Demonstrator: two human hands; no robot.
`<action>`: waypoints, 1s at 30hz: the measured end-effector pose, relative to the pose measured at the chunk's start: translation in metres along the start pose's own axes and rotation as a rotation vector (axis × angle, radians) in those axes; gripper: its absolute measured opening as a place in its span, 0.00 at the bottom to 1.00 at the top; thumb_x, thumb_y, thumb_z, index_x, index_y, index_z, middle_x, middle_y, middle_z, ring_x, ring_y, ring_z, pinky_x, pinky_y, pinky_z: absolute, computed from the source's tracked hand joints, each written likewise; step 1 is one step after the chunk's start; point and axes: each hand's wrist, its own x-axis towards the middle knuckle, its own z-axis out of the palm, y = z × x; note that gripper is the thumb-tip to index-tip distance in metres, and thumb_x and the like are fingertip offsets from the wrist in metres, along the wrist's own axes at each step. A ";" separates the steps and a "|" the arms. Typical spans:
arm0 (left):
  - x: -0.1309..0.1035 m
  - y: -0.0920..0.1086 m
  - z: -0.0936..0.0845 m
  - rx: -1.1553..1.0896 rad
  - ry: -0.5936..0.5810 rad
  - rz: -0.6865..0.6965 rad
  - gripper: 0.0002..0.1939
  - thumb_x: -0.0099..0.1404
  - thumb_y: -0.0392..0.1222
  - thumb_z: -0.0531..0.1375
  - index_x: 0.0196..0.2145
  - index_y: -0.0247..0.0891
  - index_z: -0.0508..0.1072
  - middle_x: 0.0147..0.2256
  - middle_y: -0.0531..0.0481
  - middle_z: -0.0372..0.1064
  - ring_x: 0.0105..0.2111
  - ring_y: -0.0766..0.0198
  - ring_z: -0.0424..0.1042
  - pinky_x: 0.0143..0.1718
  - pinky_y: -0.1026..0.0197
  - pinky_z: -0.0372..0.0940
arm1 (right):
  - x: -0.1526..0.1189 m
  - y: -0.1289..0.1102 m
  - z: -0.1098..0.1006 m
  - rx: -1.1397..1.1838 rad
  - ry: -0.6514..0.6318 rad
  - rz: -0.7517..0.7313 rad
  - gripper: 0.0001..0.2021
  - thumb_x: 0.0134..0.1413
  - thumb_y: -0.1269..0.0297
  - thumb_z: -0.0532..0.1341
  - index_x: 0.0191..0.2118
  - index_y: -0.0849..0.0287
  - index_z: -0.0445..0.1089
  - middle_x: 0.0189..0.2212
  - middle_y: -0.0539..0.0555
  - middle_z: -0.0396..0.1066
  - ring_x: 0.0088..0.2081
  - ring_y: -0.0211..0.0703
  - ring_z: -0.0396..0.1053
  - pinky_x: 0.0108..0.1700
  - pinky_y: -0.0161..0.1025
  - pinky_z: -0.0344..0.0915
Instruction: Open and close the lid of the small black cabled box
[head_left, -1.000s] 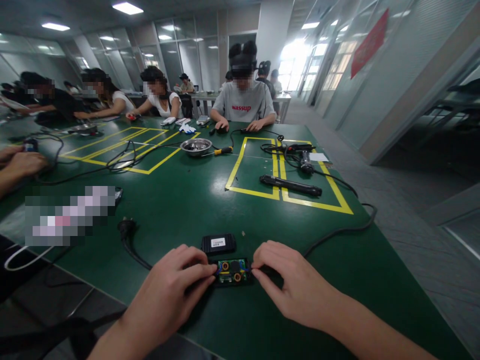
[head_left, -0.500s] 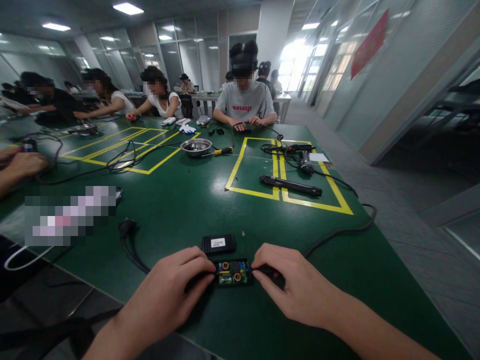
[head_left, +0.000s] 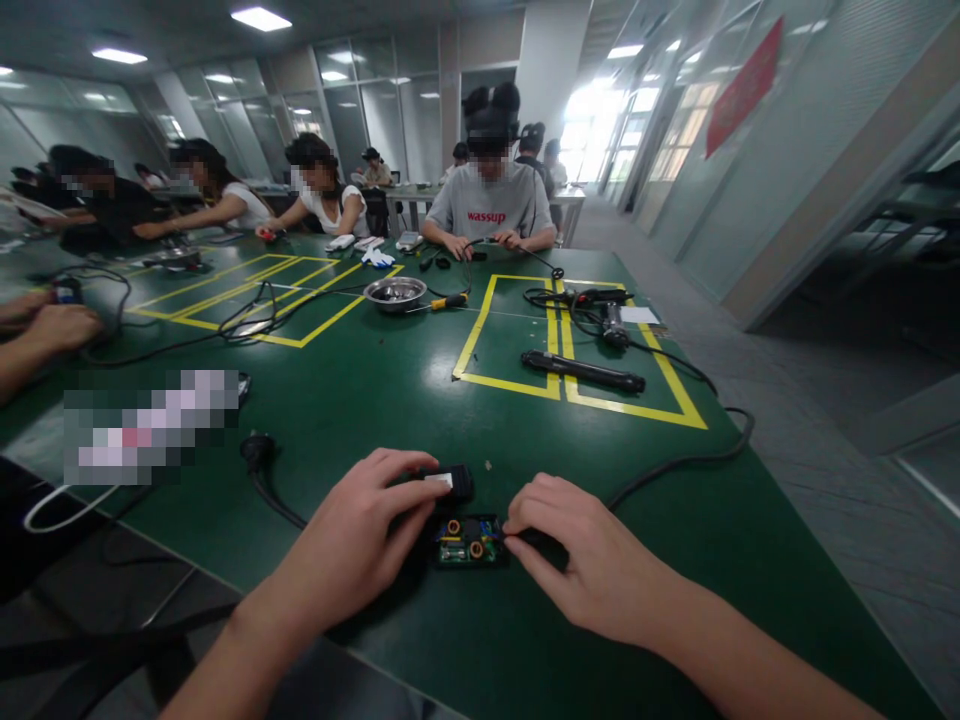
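An open black case with a green circuit board and copper coils lies near the table's front edge. Just behind it is a black cover with a white label. My left hand reaches over the cover's left part, its fingertips on the label and its thumb lower, near the case. At the case's right end, my right hand pinches the black cable where it enters the case.
A black plug lies left of my hands. Farther back are a metal bowl, a screwdriver, a black tube, and tangled cables. A person sits opposite; others are at the left.
My left hand has left the case's left end and moved up onto the black cover. My right hand stays at the case's right end.
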 end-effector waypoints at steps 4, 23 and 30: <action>0.008 -0.015 0.009 0.050 -0.095 -0.119 0.21 0.77 0.31 0.66 0.61 0.50 0.85 0.59 0.44 0.82 0.57 0.46 0.81 0.59 0.42 0.78 | 0.000 -0.003 0.001 0.011 0.006 0.038 0.09 0.62 0.76 0.65 0.44 0.56 0.71 0.39 0.55 0.77 0.40 0.52 0.74 0.43 0.48 0.69; -0.005 0.022 -0.002 -0.137 -0.177 0.071 0.31 0.78 0.27 0.63 0.70 0.56 0.76 0.58 0.46 0.79 0.55 0.50 0.77 0.55 0.48 0.78 | 0.003 -0.003 0.002 0.041 -0.038 0.115 0.18 0.59 0.73 0.76 0.53 0.56 0.77 0.48 0.56 0.82 0.48 0.54 0.78 0.53 0.52 0.72; -0.011 0.020 -0.001 -0.183 -0.172 0.024 0.31 0.78 0.28 0.64 0.69 0.57 0.77 0.58 0.47 0.79 0.56 0.53 0.78 0.57 0.52 0.78 | 0.004 -0.007 0.000 0.023 -0.062 0.137 0.17 0.59 0.71 0.76 0.52 0.56 0.78 0.49 0.57 0.82 0.49 0.55 0.78 0.54 0.54 0.73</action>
